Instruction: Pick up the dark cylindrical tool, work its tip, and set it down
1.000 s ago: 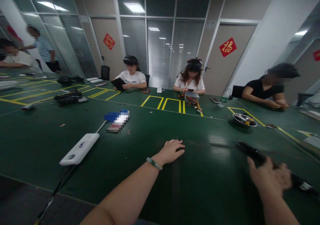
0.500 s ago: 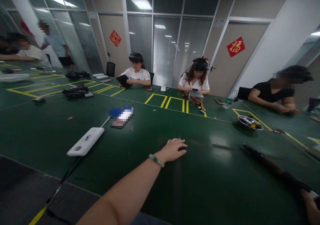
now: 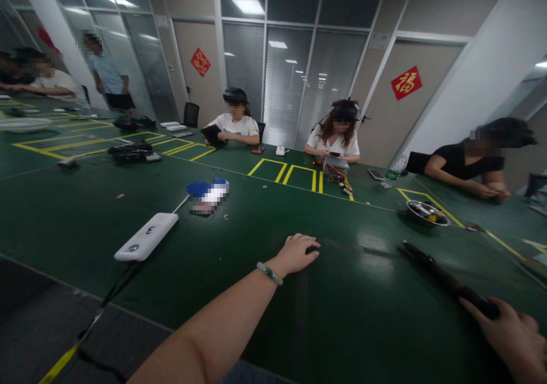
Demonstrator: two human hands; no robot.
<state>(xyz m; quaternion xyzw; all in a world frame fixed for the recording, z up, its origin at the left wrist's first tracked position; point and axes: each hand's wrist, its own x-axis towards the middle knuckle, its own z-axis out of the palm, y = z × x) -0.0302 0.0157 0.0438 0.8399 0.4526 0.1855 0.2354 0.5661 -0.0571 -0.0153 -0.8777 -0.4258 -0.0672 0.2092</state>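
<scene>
Grasps a black screwdriver-like tool (image 3: 444, 276) in the right hand (image 3: 508, 328), tip ahead and leftward; rests the left hand (image 3: 298, 254), loosely released, on the green tabletop (image 3: 342, 315). Has a metal bowl (image 3: 417, 217) and water bottle (image 3: 394, 172) beyond the right hand, a white power bank (image 3: 145, 239) leftward of the left.

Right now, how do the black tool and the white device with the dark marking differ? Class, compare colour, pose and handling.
The black tool is dark; the white device is pale.
The tool's far end slants left; the device's far end slants right.
The right hand grips the tool; no hand touches the device.
Both are elongated.
</scene>
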